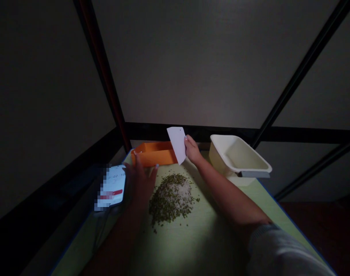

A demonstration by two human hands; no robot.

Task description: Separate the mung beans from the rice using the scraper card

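My right hand (193, 150) grips a flat white card (177, 143), shaped like a scraper, and holds it tilted above the table by the right end of an orange tray (157, 158). With its fingers spread, my left hand (142, 180) is over the left front of the tray; whether it touches the tray I cannot tell. In front of both hands a heap of small green beans mixed with white grains (171, 197) lies on the table, with some beans scattered around its edge.
To the right stands a cream plastic basin (235, 153) with a grey piece at its front rim. A phone (113, 188) with a lit screen leans at the left. The pale green table (198, 241) has blue edges, and a grey panelled wall (192, 76) rises behind it.
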